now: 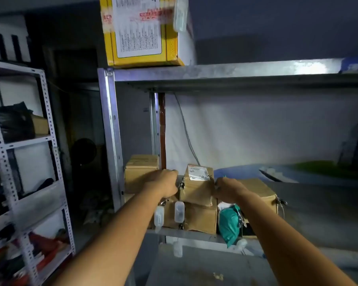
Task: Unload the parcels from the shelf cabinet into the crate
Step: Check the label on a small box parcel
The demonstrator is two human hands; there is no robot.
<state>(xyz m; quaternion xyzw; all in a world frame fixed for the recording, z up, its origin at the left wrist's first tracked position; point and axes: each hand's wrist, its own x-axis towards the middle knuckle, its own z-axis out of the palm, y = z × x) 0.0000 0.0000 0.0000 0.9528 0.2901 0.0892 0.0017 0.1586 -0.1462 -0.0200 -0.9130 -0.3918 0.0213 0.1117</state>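
A small brown cardboard parcel (196, 187) with a white label on top sits on a larger brown box (200, 218) on the metal shelf (190, 234). My left hand (166, 183) grips the parcel's left side and my right hand (228, 188) grips its right side. More brown boxes stand at the far left (140, 172) and at the right (260, 191) of the shelf. A teal plastic bag parcel (229, 223) leans at the shelf's front edge. White plastic tags (179, 211) hang from the boxes. No crate is in view.
A yellow box (141, 32) stands on the upper shelf board (215, 73). A white perforated rack (19, 162) with dark bags and red items stands at the left. A grey surface (205, 269) lies below the shelf. The shelf's right part holds a flat blue and green item (297, 172).
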